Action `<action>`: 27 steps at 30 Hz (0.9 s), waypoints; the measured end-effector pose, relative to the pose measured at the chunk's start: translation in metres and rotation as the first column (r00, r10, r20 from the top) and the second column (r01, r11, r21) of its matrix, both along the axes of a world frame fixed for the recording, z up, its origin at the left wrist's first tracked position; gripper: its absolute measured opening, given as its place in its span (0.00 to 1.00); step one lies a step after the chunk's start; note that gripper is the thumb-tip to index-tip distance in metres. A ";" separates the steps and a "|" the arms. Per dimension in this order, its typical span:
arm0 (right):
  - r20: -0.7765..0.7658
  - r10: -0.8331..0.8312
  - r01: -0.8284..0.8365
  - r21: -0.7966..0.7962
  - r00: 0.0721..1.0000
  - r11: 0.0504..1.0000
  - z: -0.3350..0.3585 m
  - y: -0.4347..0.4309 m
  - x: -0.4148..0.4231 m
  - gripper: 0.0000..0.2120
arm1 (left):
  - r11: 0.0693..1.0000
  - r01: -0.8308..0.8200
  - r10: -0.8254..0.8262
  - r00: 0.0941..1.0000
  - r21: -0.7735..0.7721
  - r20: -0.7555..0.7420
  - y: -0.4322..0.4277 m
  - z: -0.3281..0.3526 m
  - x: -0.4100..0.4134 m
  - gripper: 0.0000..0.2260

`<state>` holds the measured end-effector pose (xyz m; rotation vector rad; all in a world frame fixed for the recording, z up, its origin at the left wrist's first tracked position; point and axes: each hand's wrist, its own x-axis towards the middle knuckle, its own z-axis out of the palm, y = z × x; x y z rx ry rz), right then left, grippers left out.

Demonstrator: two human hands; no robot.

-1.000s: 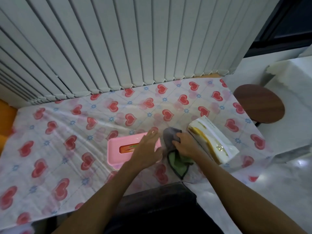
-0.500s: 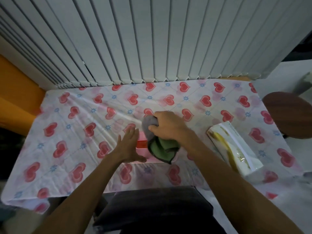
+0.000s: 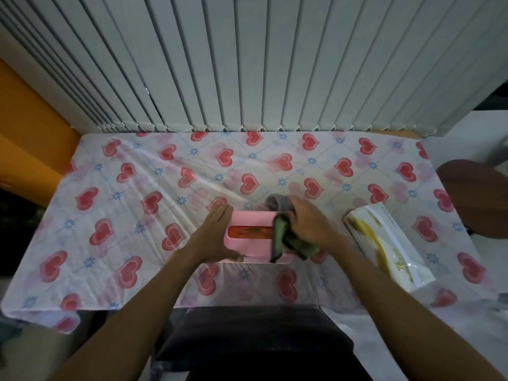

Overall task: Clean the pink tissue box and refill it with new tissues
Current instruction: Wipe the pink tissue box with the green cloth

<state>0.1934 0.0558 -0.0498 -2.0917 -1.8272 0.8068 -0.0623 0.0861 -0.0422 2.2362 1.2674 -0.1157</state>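
Note:
The pink tissue box [image 3: 251,220] lies on the heart-print tablecloth [image 3: 154,188], its slot facing up with something red and green inside. My left hand [image 3: 217,235] lies against the box's left end with straight fingers and the thumb along the front edge. My right hand [image 3: 305,224] grips a grey and green cloth [image 3: 280,232] bunched over the right end of the box. A white and yellow pack of tissues [image 3: 384,243] rests on the table to the right, apart from both hands.
Vertical grey blinds [image 3: 247,64] hang behind the table. A round brown stool [image 3: 478,199] stands past the right edge. An orange wall [image 3: 24,127] is at the left. A dark seat [image 3: 258,339] sits below the table's near edge.
My right hand carried the cloth from the table beside the box onto the box's right end. My left hand shifted from the box's top to its left end. The camera swung left.

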 end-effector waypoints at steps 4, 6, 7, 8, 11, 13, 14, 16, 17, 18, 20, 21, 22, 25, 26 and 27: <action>-0.025 -0.249 0.246 -0.103 0.968 0.964 0.011 0.013 0.037 0.13 | 1.000 0.007 -0.008 1.000 -0.022 -0.021 0.002 0.001 0.000 0.60; -0.092 -0.276 0.278 0.013 0.957 0.960 0.019 0.028 0.023 0.11 | 1.000 -0.001 0.001 1.000 -0.027 -0.024 0.002 -0.001 0.000 0.61; -0.153 -0.246 0.257 0.055 0.957 0.965 0.026 0.034 0.006 0.11 | 1.000 -0.001 0.000 1.000 -0.024 -0.024 0.002 -0.001 0.000 0.62; -0.206 -0.204 0.223 0.078 0.957 0.972 0.031 0.038 -0.013 0.11 | 1.000 0.002 -0.002 1.000 -0.017 -0.019 0.003 -0.002 0.000 0.62; -0.205 -0.008 0.027 0.091 0.979 0.995 0.020 0.031 -0.073 0.17 | 0.999 0.036 -0.036 0.999 0.025 0.013 0.006 -0.007 0.000 0.61; -0.036 0.101 -0.097 0.105 0.994 0.990 0.005 0.019 -0.092 0.15 | 0.995 0.077 -0.078 0.997 0.058 0.018 0.007 -0.007 0.001 0.58; 0.003 0.106 -0.105 0.124 0.994 0.987 -0.001 0.014 -0.090 0.14 | 0.995 0.079 -0.081 0.996 0.061 0.030 0.007 -0.007 0.001 0.58; 0.002 0.086 -0.086 0.132 0.996 0.988 -0.007 0.010 -0.071 0.11 | 0.998 0.035 -0.037 0.998 0.048 0.048 0.004 -0.008 0.001 0.60; 0.004 0.088 -0.088 0.111 0.996 0.990 -0.008 0.009 -0.057 0.09 | 0.999 0.009 -0.011 0.999 0.034 0.037 0.002 -0.007 0.000 0.61; 0.009 0.085 -0.086 0.084 0.996 0.993 -0.007 0.008 -0.041 0.09 | 1.000 -0.009 0.009 1.000 0.019 0.023 0.001 -0.005 0.000 0.61; 0.034 0.042 -0.042 0.016 0.999 0.999 -0.006 0.006 -0.004 0.09 | 0.999 -0.054 0.054 0.998 0.004 0.031 -0.002 -0.006 -0.003 0.62; 0.046 0.002 -0.001 -0.024 0.999 1.000 -0.003 0.006 0.013 0.09 | 0.997 -0.081 0.081 0.995 -0.007 0.051 -0.004 -0.006 -0.004 0.62; 0.066 -0.049 0.053 -0.064 0.997 0.997 0.003 0.006 0.026 0.08 | 0.994 -0.104 0.105 0.992 -0.017 0.074 -0.007 -0.006 -0.006 0.63; 0.085 -0.186 0.193 -0.087 0.979 0.977 0.029 0.012 0.031 0.11 | 0.993 -0.119 0.120 0.988 -0.020 0.098 -0.009 -0.009 -0.009 0.64; 0.046 -0.170 0.173 -0.049 0.984 0.984 0.038 0.014 0.020 0.11 | 0.993 -0.117 0.119 0.988 -0.027 0.095 -0.007 -0.009 -0.009 0.64; 0.018 -0.131 0.131 -0.010 0.991 0.991 0.046 0.015 0.002 0.11 | 0.993 -0.109 0.111 0.990 -0.036 0.090 -0.005 -0.009 -0.009 0.65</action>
